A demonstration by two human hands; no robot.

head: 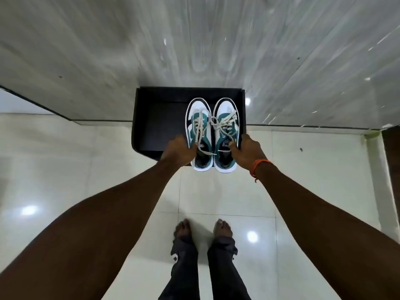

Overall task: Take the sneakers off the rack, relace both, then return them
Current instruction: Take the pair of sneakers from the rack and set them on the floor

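Observation:
Two white, teal and black sneakers lie side by side, toes pointing away, on the right part of a black rack shelf (pixel 151 124). The left sneaker (pixel 198 118) has loose cream laces trailing over its tongue. Its outer side near the collar is gripped by my left hand (pixel 178 151). The right sneaker (pixel 226 116) has laces knotted loosely across the top. My right hand (pixel 246 151), with an orange thread on the wrist, grips that shoe's outer side. Both heels overhang the shelf's front edge.
The rack sits under a grey marble-patterned counter (pixel 194 40) that runs the width of the view. Glossy white floor tiles (pixel 216 195) lie below. My bare feet (pixel 203 229) stand on the tiles in front of the rack. A dark door frame (pixel 391 165) is at the right.

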